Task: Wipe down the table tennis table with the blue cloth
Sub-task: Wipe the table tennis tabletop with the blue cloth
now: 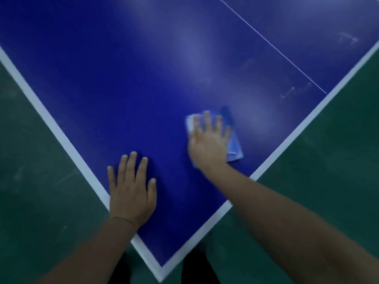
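Blue cloth (235,146) lies under flat right hand (207,143); left hand (131,193) flat, empty on desk (102,78); unpinched, it could slip out.

table (127,83): deep blue, white border, thin white line | cloth (234,147): light blue | floor (30,160): dark green

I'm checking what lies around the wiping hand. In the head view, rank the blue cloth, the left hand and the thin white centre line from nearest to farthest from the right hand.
1. blue cloth: directly under the right hand.
2. left hand: flat on the table, nearer the corner.
3. thin white centre line: far side, upper right.
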A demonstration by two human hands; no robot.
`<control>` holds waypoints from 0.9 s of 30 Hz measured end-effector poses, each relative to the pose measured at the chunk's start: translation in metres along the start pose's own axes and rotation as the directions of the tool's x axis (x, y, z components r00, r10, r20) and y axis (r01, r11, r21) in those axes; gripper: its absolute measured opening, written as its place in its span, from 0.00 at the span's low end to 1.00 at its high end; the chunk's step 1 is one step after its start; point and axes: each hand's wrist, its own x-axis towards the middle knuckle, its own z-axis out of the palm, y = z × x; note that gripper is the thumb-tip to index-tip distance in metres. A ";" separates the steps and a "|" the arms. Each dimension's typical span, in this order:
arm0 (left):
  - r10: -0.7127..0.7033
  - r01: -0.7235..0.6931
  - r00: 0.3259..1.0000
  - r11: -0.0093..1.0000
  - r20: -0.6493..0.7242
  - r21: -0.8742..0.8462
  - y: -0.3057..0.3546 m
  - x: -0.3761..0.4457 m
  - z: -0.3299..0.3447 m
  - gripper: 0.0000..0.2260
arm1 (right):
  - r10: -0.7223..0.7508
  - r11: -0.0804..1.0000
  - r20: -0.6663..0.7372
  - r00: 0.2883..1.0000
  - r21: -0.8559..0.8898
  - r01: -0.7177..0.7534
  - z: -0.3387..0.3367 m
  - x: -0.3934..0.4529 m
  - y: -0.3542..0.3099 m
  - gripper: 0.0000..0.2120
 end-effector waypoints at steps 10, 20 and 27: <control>-0.016 0.015 1.000 0.999 0.022 0.047 0.047 -0.011 0.026 0.27 | 0.221 0.975 0.023 0.975 -0.007 -0.221 -0.037 0.041 0.203 0.27; -0.071 0.069 0.997 0.996 0.032 0.057 0.048 -0.010 0.026 0.29 | -0.565 0.818 0.131 0.815 -0.039 0.574 -0.005 -0.063 0.124 0.24; -0.126 0.124 0.992 0.989 0.013 0.079 0.052 -0.010 0.023 0.32 | 0.400 0.910 0.023 0.916 0.112 -0.400 -0.041 0.046 0.199 0.26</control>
